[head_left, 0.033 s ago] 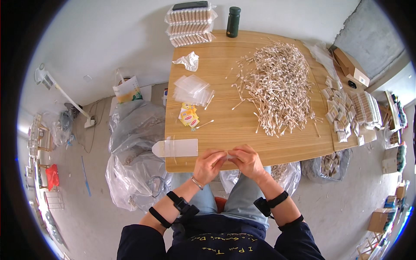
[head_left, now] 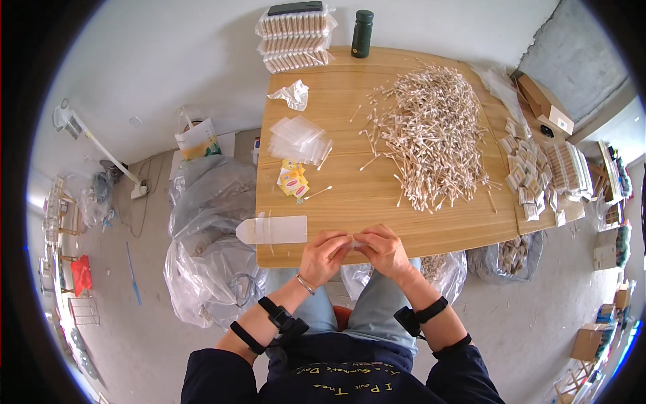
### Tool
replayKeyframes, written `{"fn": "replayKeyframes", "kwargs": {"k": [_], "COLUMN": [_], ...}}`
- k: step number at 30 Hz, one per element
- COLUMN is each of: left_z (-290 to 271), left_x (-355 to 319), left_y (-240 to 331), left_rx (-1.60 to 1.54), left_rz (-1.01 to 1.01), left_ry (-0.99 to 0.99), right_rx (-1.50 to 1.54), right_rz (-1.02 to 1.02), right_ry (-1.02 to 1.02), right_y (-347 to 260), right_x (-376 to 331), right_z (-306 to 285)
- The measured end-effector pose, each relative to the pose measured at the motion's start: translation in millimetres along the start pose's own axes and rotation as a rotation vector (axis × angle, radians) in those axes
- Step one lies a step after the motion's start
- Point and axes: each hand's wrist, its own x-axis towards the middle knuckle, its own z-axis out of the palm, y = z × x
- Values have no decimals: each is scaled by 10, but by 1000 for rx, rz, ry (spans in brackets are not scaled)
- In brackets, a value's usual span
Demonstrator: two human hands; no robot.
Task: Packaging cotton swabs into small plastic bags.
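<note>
Whitish material (head_left: 354, 245) is showing between the left hand (head_left: 324, 253) and right hand (head_left: 381, 248), each grip pinching it beside the worktop (head_left: 356, 195).

Head camera: left one of a side-by-side pair on the person's head
Facing: steeply down and forward, picture upright
Shirt (head_left: 336, 377): bottom centre, close below the lens
Left hand (head_left: 323, 254), right hand (head_left: 382, 250): just below frame centre, at arm's reach
Table (head_left: 356, 192): upper middle, seen from above
Wall (head_left: 437, 23): top, beyond the table
Frame rim: fisheye, dark, curved
</note>
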Motion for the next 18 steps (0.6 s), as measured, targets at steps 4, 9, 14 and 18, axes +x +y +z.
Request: {"fn": "replayKeyframes", "kwargs": {"k": [4, 9, 14, 18], "left_z": [-55, -52, -63, -31], "left_x": [49, 59, 62, 6], "left_y": [-24, -24, 0, -66], "left_rx": [67, 51, -29, -271], "left_rz": [133, 108, -21, -376], "left_ry": [-37, -34, -49, -135], "right_rx": [4, 67, 114, 186], "right_rz": [-1, 33, 76, 180], "right_ry": [3, 30, 0, -39], "right_y": [-48, -74, -7, -1], "right_x": [28, 50, 41, 51], "right_z": [-6, -5, 27, 34]}}
